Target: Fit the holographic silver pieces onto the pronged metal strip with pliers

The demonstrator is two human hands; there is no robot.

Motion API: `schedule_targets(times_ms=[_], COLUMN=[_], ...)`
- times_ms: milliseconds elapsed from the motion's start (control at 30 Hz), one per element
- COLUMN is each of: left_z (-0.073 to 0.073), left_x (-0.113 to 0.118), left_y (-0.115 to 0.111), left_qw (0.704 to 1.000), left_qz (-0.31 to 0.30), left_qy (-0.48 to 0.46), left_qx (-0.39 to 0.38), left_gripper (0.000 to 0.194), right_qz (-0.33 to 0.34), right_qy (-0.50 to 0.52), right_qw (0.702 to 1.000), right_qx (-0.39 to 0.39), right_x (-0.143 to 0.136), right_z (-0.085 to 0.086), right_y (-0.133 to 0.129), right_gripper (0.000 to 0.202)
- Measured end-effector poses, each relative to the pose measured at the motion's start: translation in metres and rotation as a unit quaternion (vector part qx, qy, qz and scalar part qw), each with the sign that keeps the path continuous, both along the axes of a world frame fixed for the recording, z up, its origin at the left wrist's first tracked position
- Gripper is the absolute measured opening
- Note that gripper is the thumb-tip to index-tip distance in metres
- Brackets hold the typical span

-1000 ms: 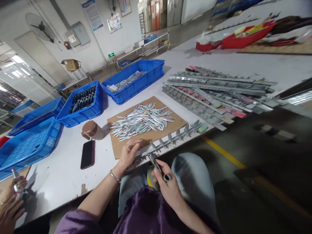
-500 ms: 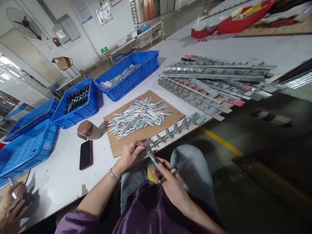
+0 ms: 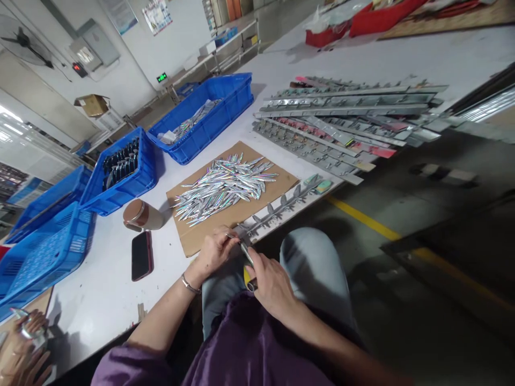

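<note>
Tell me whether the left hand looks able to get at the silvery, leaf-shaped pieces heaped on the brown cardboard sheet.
Probably yes: nothing visible stands between the left hand and the silvery, leaf-shaped pieces, though it seems to be pinching a small metallic piece.

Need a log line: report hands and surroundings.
Right hand: gripping grey metal tool. Left hand: pinching thin, mostly hidden piece. Beyond: grey metal rail, slender silver pieces on brown cardboard.

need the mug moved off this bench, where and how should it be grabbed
Probably by the handle, coming from the near left with the left hand, which is the nearer one. The mug appears to stand upright with its handle turned to that side. Come in above the phone, lying just in front.
</note>
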State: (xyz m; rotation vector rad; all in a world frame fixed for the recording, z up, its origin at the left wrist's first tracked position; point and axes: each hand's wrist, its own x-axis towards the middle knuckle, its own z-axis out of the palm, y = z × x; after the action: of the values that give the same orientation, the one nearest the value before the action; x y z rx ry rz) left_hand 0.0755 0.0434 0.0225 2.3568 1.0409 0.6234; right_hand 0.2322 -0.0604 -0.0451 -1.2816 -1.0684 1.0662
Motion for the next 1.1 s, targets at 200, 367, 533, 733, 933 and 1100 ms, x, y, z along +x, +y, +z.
schedule_targets(times_ms=[200,367,533,733,933,1100], left_z=[0.000,0.001,-0.001,0.002,0.001,-0.002], left_x=[0.001,0.001,0.001,0.002,0.002,0.002], left_y=[-0.002,-0.005,-0.005,-0.007,-0.007,-0.010], left_qw=[1.000,1.000,1.000,0.999,1.000,0.999], left_qz=[0.011,0.021,0.027,0.033,0.026,0.037], left_qy=[-0.002,-0.005,-0.008,0.001,-0.012,-0.014], left_qx=[0.018,0.016,0.011,0.006,-0.008,-0.022], left_gripper=[0.034,0.032,0.032,0.034,0.030,0.030], right_qz=[0.001,-0.016,0.038,0.050,0.058,0.066], right_qy=[-0.075,-0.161,-0.171,0.156,-0.296,-0.097], right_qw=[0.997,0.984,0.984,0.985,0.947,0.993], right_qx=[-0.015,0.070,0.027,-0.056,0.108,0.028], right_x=[0.004,0.011,0.008,0.005,0.021,0.012], right_z=[0.001,-0.002,0.002,-0.007,-0.002,-0.007], right_y=[0.002,-0.005,0.001,0.005,-0.002,0.001], right_gripper=[0.050,0.030,0.030,0.046,0.037,0.035])
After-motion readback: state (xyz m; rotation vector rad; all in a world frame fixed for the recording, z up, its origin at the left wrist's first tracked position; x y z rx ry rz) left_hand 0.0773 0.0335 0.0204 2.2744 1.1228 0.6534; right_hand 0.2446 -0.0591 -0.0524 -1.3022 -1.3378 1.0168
